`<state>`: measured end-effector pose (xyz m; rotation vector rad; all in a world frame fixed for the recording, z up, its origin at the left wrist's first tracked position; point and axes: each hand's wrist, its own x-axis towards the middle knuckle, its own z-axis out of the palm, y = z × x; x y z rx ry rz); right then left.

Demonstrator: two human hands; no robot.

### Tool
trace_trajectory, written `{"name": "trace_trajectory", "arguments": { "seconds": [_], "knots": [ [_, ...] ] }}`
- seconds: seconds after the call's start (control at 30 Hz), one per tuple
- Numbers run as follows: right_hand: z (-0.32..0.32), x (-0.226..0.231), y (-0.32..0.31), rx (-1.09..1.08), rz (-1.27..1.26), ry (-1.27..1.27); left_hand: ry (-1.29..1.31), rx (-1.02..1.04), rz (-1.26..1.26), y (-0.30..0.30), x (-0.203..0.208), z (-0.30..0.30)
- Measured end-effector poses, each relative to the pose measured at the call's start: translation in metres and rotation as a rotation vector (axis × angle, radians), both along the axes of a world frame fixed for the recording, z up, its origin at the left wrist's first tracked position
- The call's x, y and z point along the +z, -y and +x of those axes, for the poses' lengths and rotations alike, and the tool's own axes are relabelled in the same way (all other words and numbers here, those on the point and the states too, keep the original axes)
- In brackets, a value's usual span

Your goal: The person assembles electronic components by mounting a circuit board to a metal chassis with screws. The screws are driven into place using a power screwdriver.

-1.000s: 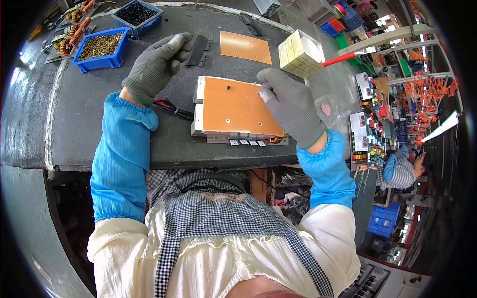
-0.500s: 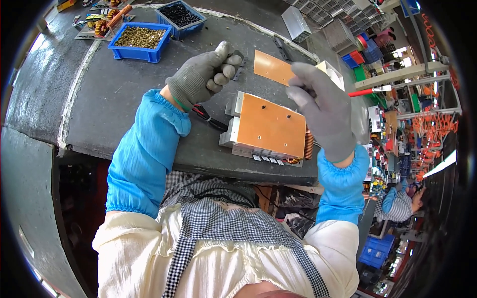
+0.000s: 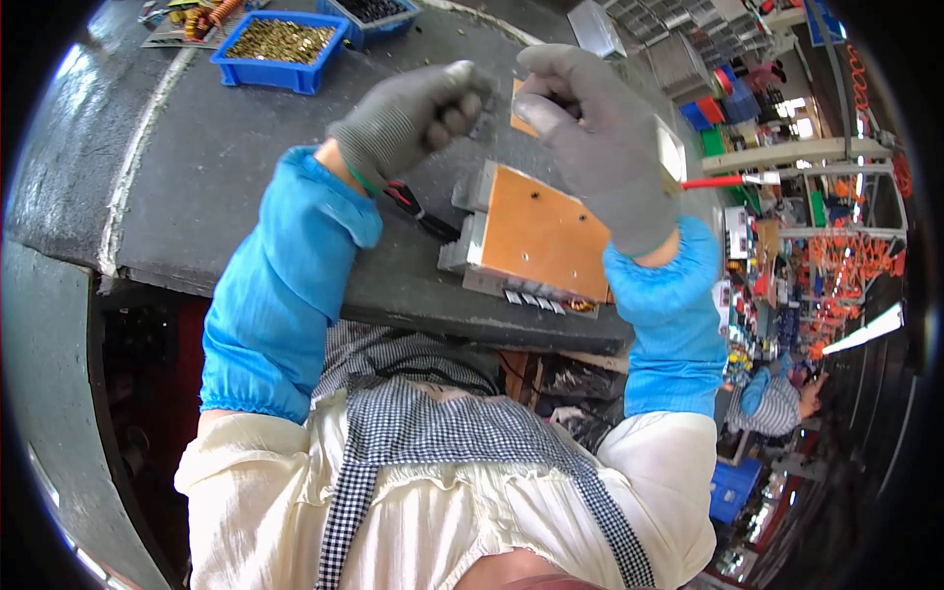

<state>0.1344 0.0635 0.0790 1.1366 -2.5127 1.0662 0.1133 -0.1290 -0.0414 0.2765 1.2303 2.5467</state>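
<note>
My left hand (image 3: 418, 120), in a grey glove, is closed above the bench, its thumb pressed on the curled fingers. What it grips, if anything, is blurred and I cannot make it out. My gloved right hand (image 3: 605, 138) is raised with its fingers curled and thumb and forefinger tips close together; any small thing between them is hidden. Below and between the hands sits a metal heatsink assembly with an orange plate (image 3: 541, 231) on top, with holes and dark screw heads. Its right part is behind my right wrist. Red and black leads (image 3: 421, 211) run from its left side.
A blue bin of brass-coloured small parts (image 3: 313, 71) and a blue bin of black parts (image 3: 398, 28) stand at the far left. A loose orange plate (image 3: 518, 113) lies partly behind my right hand. A red-handled tool (image 3: 713, 183) is at the right. Metal blocks (image 3: 597, 29) stand farther back.
My right hand has moved away from me and left, closer to my left hand, and now covers most of the loose plate. The left hand stays closed. The whole view has shifted slightly.
</note>
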Motion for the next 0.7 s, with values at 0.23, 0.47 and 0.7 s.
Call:
{"name": "trace_trajectory", "arguments": {
  "seconds": [0.23, 0.47, 0.7],
  "knots": [
    [0.062, -0.013, -0.061, -0.054, 0.167, 0.266, 0.283, 0.243, 0.287, -0.006, 0.002, -0.001],
    [0.073, -0.037, -0.074, -0.046, 0.210, 0.139, 0.235, 0.184, -0.036, -0.015, 0.002, 0.006],
    [0.073, -0.041, -0.073, 0.009, 0.291, -0.026, 0.073, 0.181, -0.206, -0.016, -0.006, 0.005]
  ]
}}
